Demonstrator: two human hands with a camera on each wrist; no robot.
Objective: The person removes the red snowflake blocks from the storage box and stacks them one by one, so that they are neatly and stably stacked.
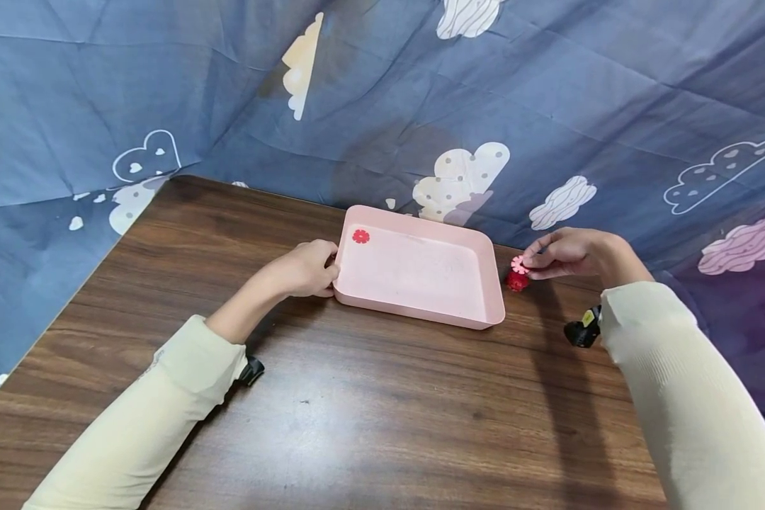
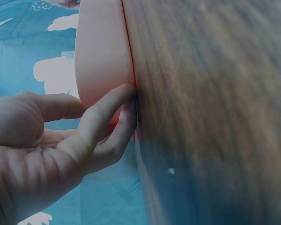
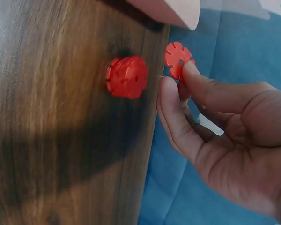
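My right hand (image 1: 564, 253) pinches a red notched flower-shaped disc (image 3: 177, 58) at its edge between thumb and fingertips. Just below it, a short stack of similar red discs (image 3: 127, 78) stands on the table beside the right end of the pink tray (image 1: 421, 314). In the right wrist view the held disc is apart from the stack. My left hand (image 1: 306, 269) grips the tray's left end, fingers curled at its wall, as the left wrist view shows the hand (image 2: 70, 136) close to the tabletop. One red disc (image 1: 360, 236) lies flat inside the tray, in its far left corner.
The tray stands near the back edge of a dark wooden table (image 1: 382, 411). Behind it hangs a blue cloth (image 1: 370, 99) printed with clouds. A dark strapped device (image 1: 583, 327) sits at the right wrist, another (image 1: 251, 370) at the left.
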